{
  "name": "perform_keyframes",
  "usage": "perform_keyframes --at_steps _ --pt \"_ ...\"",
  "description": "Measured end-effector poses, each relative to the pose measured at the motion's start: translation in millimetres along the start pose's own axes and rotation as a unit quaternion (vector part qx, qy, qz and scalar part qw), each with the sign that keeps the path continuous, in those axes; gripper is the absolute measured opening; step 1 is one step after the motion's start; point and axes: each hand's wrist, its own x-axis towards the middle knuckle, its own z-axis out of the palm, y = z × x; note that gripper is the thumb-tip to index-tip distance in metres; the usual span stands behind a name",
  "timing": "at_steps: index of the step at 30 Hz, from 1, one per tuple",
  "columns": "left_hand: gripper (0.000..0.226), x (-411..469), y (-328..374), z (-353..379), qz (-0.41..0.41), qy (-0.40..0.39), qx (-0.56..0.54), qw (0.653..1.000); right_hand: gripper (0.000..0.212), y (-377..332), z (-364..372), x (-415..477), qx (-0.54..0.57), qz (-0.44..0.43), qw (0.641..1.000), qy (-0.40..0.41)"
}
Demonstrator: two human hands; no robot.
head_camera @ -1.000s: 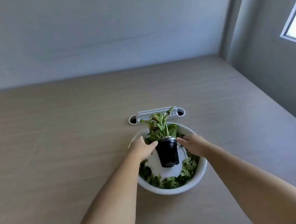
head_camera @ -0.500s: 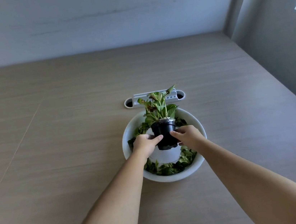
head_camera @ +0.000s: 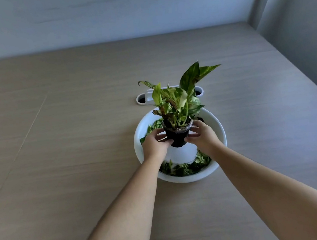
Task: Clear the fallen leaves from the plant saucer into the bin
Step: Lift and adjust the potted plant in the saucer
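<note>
Leaves [head_camera: 182, 170] ring the white saucer [head_camera: 218, 130] mid-frame while left hand [head_camera: 155, 145] and right hand [head_camera: 202, 134] grasp the black pot [head_camera: 177, 137]; next, I think, set it on the worktop [head_camera: 64, 132].

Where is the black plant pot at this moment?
In the head view, the black plant pot is near the centre, gripped between the left hand and right hand, above the white saucer of fallen leaves.

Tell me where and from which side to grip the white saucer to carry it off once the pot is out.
Take the saucer by its raised rim, one hand at the left edge and one at the right, palms under the outward-curving wall. It is wide, shallow and holds loose leaves, so a level two-sided grip probably keeps them in.
</note>
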Motion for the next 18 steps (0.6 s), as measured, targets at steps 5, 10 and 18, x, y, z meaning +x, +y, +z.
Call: perform_keyframes --at_steps 5,10,18 --pt "0.031 4 -13 7 -0.001 0.004 -0.023 1.0 0.042 17 8 4 0.019 0.0 1.0 0.005" --pt "0.028 7 -17 12 0.004 0.017 -0.023 1.0 0.041 24 9 9 0.011 -0.002 1.0 0.013" --pt "0.033 9 -18 14 0.006 0.005 -0.014 1.0 0.04 25 5 9 -0.004 -0.009 1.0 0.019"
